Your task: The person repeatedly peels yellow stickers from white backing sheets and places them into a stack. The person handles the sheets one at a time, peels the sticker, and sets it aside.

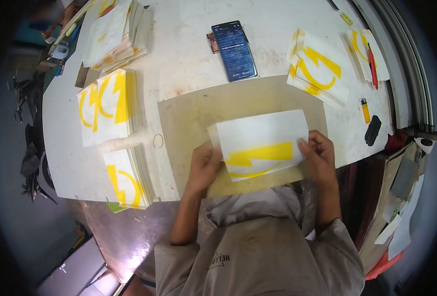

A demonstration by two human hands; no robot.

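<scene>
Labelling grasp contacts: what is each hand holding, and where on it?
Both hold one white sheet with a yellow decal. The left hand pinches its left edge near the lower corner; the right hand pinches its right edge.

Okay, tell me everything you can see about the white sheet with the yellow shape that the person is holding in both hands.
The white sheet is a thin, paper-like rectangle, lying nearly flat and slightly tilted over a brown board on the worktable. A yellow lightning-bolt shape with a curved stroke beneath fills its lower half; the upper half is blank. The left hand pinches its left edge, where a second layer seems to peek out, and the right hand grips its right edge.
</scene>
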